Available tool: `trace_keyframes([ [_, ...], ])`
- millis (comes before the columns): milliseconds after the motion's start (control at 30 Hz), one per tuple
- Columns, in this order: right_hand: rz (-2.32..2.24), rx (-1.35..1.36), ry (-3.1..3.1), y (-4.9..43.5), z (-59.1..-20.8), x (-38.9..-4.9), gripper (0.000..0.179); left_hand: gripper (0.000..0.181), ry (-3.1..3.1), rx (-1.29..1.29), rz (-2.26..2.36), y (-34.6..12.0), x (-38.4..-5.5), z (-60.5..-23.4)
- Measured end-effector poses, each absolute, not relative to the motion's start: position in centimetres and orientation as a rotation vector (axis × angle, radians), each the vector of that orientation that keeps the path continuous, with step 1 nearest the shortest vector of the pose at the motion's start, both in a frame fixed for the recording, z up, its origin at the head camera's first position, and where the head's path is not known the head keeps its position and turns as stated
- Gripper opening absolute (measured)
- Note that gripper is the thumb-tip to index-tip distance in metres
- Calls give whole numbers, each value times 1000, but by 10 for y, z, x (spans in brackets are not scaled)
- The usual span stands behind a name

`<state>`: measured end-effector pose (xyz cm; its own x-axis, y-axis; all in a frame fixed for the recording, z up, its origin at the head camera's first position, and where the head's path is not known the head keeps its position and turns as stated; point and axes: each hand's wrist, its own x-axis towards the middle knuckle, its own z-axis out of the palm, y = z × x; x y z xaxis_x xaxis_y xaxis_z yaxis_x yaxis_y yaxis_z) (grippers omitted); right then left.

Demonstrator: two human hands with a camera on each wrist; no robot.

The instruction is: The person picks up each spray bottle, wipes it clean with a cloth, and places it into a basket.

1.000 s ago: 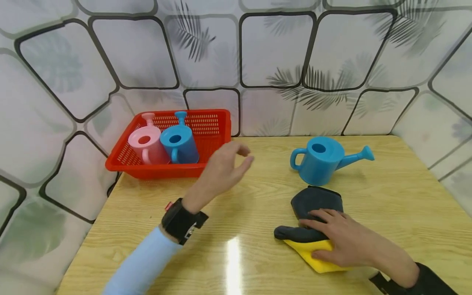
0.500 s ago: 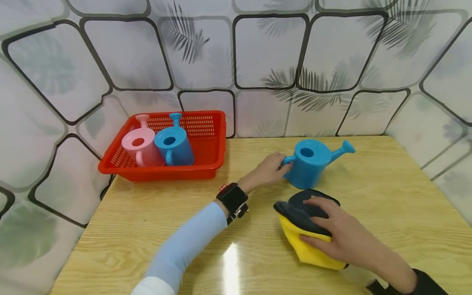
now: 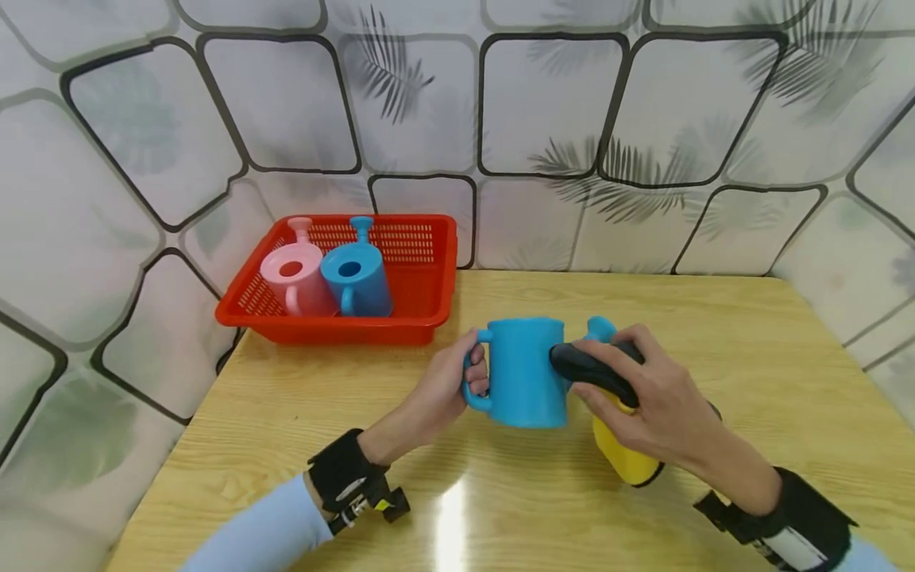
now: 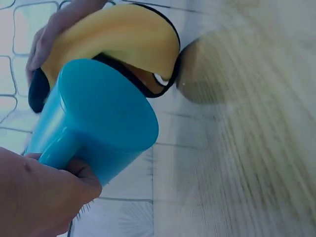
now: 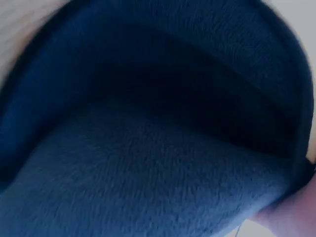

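A blue watering can [image 3: 525, 373] is held up above the table, its base showing in the left wrist view. My left hand [image 3: 450, 385] grips it by the handle, fingers curled round the loop. On the can's other side my right hand [image 3: 654, 397] pinches a folded cloth [image 3: 625, 449], yellow on one face and dark grey on the other. The cloth's dark fold touches or nearly touches the can's side near the spout. Dark grey cloth [image 5: 148, 163] fills most of the right wrist view. Part of the spout is hidden behind the right hand and cloth.
A red plastic basket [image 3: 343, 332] stands at the back left of the wooden table [image 3: 343, 413]. In it are a pink watering can [image 3: 303, 278] and another blue watering can [image 3: 364, 278]. A patterned wall covering [image 3: 550, 103] rises behind the table.
My left hand went right to the blue watering can, took its handle, then lifted it toward me and left. My right hand raised the cloth off the table to the can's side.
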<state>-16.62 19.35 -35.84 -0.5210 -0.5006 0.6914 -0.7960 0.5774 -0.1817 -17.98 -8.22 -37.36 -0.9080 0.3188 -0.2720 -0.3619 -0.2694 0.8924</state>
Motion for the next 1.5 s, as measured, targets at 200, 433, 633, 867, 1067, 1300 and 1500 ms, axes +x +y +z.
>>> trace_keyframes([
  [200,426,1149,-2122,158,-348,-172,51,37,1639,-38,2176,-78,-171,-378],
  [433,352,1168,-2001,138,-341,-181,46,35,1662,-33,2163,-71,-170,-381],
  [633,271,1132,-2001,132,-344,-181,48,37,1715,8,2168,-68,-169,-383],
  [867,152,1247,-2134,137,-346,-172,36,38,1744,-2,2175,-69,-167,-387],
  [1067,109,1279,-2203,135,-349,-160,51,39,1757,-22,2185,-67,-168,-389],
  [1300,126,1393,-2234,131,-360,-142,48,41,1764,-37,2206,-70,-171,-387],
  [1500,105,1488,-2202,129,-366,-133,46,40,1743,-84,2277,-74,-175,-383],
])
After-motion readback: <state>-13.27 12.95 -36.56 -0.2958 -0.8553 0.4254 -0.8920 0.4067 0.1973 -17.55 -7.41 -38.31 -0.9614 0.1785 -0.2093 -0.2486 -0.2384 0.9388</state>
